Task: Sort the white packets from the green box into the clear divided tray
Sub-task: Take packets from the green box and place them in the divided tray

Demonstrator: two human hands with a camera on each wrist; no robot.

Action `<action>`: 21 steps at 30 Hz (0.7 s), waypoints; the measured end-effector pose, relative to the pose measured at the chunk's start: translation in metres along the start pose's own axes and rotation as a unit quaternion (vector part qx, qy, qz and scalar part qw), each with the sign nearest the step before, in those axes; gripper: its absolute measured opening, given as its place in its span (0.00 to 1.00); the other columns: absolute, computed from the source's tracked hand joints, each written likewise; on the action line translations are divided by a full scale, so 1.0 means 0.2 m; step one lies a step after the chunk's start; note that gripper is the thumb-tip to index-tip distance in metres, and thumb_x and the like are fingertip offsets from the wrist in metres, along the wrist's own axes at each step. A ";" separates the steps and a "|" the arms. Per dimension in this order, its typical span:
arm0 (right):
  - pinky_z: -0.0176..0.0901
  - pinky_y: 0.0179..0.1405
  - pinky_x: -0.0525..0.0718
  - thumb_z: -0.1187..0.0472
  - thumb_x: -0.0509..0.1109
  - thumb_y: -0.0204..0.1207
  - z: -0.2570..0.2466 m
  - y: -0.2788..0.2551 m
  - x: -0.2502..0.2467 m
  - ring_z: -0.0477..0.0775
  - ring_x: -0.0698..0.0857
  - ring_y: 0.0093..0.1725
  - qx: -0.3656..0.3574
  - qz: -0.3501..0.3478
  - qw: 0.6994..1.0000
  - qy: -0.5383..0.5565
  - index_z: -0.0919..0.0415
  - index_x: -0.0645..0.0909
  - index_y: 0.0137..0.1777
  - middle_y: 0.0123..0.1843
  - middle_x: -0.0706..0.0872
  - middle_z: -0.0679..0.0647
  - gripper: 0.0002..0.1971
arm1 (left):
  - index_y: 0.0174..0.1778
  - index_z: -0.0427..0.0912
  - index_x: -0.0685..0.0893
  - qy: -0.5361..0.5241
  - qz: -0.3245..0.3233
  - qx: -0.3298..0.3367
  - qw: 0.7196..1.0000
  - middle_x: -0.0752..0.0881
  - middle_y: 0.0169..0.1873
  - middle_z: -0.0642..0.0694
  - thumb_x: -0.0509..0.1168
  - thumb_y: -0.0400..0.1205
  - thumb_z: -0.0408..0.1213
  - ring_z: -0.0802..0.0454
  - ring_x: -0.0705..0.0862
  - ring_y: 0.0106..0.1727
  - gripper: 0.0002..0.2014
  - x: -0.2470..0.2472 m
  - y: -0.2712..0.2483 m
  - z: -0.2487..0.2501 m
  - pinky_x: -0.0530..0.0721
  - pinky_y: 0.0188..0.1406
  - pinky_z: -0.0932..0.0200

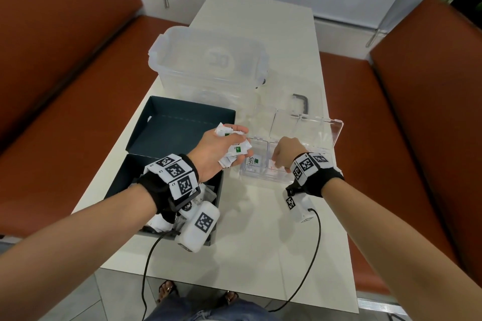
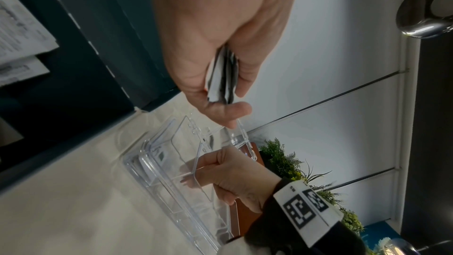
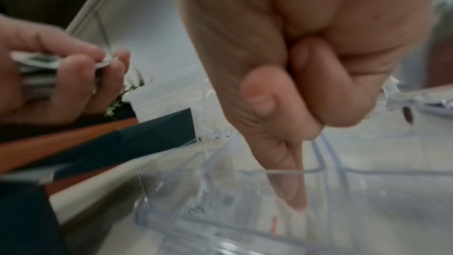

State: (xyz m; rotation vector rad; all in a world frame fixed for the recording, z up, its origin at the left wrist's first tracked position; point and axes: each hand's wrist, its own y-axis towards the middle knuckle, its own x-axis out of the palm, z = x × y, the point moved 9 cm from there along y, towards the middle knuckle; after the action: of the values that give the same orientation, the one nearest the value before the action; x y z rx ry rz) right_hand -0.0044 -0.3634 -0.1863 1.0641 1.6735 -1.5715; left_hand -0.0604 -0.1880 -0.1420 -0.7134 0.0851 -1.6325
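Note:
My left hand point(image 1: 234, 143) grips a bunch of white packets point(image 1: 236, 150) just above the table, between the dark green box point(image 1: 169, 122) and the clear divided tray point(image 1: 263, 177). In the left wrist view the packets point(image 2: 220, 77) stand edge-on between thumb and fingers. My right hand point(image 1: 280, 161) hovers over the tray's near right compartment with its fingers curled. In the right wrist view its index finger point(image 3: 291, 187) points down into that compartment, above a packet with a red mark point(image 3: 272, 226). Another packet point(image 1: 254, 161) lies in the near left compartment.
More packets point(image 1: 159, 224) lie in the green box under my left wrist. The tray's lid point(image 1: 320, 128) stands open behind it. A large clear lidded tub point(image 1: 208, 60) and a grey handle point(image 1: 302, 101) sit further back. Orange benches point(image 1: 52, 86) flank the narrow table.

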 end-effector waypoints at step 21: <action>0.32 0.31 0.80 0.44 0.77 0.69 -0.32 -0.52 -0.30 0.41 0.85 0.41 -0.171 0.172 0.919 0.311 0.48 0.78 0.64 0.45 0.86 0.48 0.24 | 0.62 0.36 0.83 -0.078 -0.060 -0.013 0.995 0.87 0.54 0.29 0.60 0.84 0.25 0.39 0.90 0.47 0.13 0.04 -0.06 0.04 0.90 0.47 0.46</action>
State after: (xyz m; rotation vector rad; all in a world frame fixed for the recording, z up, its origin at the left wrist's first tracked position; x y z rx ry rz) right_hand -0.0570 -0.3072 -0.0745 1.6601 1.9192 -0.7082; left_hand -0.0671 -0.1905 -0.1262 -0.8779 -0.0506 -1.6869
